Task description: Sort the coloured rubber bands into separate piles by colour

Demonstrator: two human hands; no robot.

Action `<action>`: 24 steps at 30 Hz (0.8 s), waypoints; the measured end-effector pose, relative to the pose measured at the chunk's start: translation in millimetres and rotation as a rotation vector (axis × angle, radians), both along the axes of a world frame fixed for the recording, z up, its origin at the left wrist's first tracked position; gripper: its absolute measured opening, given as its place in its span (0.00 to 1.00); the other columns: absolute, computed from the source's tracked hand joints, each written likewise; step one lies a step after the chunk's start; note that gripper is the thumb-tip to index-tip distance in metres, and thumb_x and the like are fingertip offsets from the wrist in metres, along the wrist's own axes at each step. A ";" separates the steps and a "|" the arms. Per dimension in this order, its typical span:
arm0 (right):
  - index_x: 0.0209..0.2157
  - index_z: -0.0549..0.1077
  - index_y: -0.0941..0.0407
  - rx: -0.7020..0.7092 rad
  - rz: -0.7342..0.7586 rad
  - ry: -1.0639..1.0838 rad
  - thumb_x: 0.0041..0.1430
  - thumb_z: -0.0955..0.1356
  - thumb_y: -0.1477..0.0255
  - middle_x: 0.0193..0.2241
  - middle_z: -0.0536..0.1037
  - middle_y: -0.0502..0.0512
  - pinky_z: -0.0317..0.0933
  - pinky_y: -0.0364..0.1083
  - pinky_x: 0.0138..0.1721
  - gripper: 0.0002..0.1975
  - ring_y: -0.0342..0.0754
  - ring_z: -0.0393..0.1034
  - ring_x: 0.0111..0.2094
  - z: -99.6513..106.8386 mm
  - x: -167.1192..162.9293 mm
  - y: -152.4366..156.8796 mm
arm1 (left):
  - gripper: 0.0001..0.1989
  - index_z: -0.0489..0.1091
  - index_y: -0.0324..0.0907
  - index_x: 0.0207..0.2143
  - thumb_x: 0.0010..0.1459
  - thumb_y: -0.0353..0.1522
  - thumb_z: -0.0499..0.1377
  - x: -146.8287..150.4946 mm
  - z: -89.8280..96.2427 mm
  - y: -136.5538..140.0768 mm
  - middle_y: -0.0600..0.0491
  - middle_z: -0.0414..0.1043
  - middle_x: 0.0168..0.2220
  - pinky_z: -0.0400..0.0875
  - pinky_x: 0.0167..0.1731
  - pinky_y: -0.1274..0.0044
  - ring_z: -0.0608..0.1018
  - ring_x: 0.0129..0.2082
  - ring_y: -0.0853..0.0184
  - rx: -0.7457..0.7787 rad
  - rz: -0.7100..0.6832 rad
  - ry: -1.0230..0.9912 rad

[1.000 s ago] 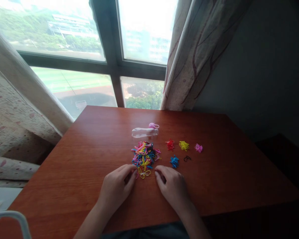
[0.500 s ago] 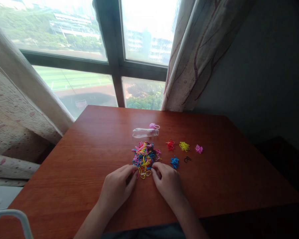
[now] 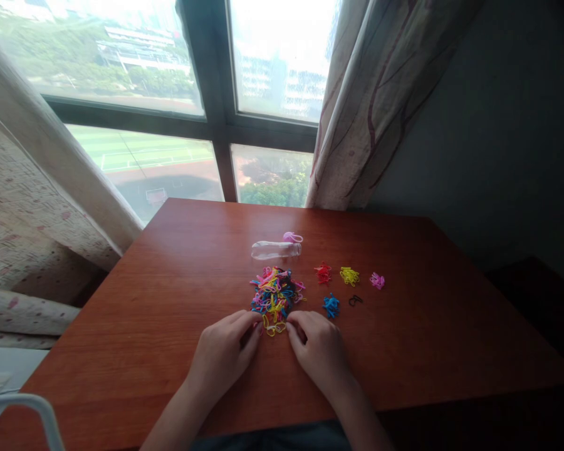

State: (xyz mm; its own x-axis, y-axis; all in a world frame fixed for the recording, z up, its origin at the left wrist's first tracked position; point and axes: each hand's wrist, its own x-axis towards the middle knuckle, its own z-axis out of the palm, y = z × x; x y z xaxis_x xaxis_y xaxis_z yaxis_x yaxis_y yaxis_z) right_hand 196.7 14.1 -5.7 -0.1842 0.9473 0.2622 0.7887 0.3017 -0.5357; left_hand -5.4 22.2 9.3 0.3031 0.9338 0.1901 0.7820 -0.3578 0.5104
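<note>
Hands rest palm-down on the wooden counter [image 3: 169, 300], side by side at the near edge of a heap of mixed-colour rubber bands [image 3: 273, 294]. The left hand [image 3: 222, 356] has its fingers loosely curled, the tips touching the near-left fringe of the heap; the right hand [image 3: 320, 351] is curled the same way, its fingertips at the near-right fringe beside a few yellow loops. Whether either hand actually pinches a band cannot be told, since the fingertips hide what lies under them. To the right of the heap lie small sorted clusters, well apart from one another: a red cluster [image 3: 323, 272], a yellow cluster [image 3: 348, 275] and a pink cluster [image 3: 376, 280] in a far row, with a blue cluster [image 3: 330, 305] and a lone black band [image 3: 355, 300] nearer the person. Beyond the heap a clear plastic bottle [image 3: 275, 250] lies on its side, and a pink cap [image 3: 292, 237] sits just behind its right end. A window [image 3: 178, 125] with patterned curtains [image 3: 371, 106] stands past the far edge of the counter.
</note>
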 end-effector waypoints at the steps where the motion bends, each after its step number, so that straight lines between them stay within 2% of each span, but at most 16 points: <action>1: 0.34 0.73 0.53 -0.004 0.012 0.005 0.62 0.65 0.76 0.27 0.76 0.50 0.55 0.43 0.33 0.06 0.47 0.70 0.30 0.8 0.2 -0.6 | 0.09 0.74 0.45 0.36 0.63 0.32 0.53 0.0 0.1 0.0 0.54 0.78 0.31 0.67 0.28 0.80 0.79 0.30 0.67 -0.001 -0.002 0.002; 8: 0.39 0.74 0.53 -0.048 0.086 0.020 0.61 0.64 0.77 0.32 0.78 0.51 0.56 0.44 0.37 0.08 0.48 0.69 0.34 6.7 1.1 -5.2 | 0.09 0.74 0.45 0.36 0.63 0.33 0.53 0.6 1.6 0.1 0.53 0.78 0.33 0.68 0.29 0.80 0.79 0.31 0.67 0.006 -0.004 -0.016; 14: 0.35 0.74 0.52 -0.073 0.073 0.030 0.60 0.66 0.75 0.29 0.76 0.49 0.54 0.44 0.34 0.05 0.47 0.68 0.31 4.4 1.3 -4.6 | 0.09 0.73 0.45 0.37 0.64 0.33 0.53 -0.6 -2.9 -0.1 0.53 0.78 0.33 0.68 0.30 0.79 0.79 0.31 0.67 0.005 -0.010 -0.019; 24: 0.31 0.73 0.53 -0.070 0.057 0.144 0.60 0.66 0.76 0.26 0.74 0.48 0.53 0.43 0.32 0.06 0.45 0.67 0.28 -2.6 4.5 -2.4 | 0.09 0.73 0.45 0.38 0.64 0.34 0.53 -1.4 -5.4 0.3 0.54 0.77 0.34 0.67 0.30 0.79 0.79 0.32 0.66 -0.017 -0.005 -0.031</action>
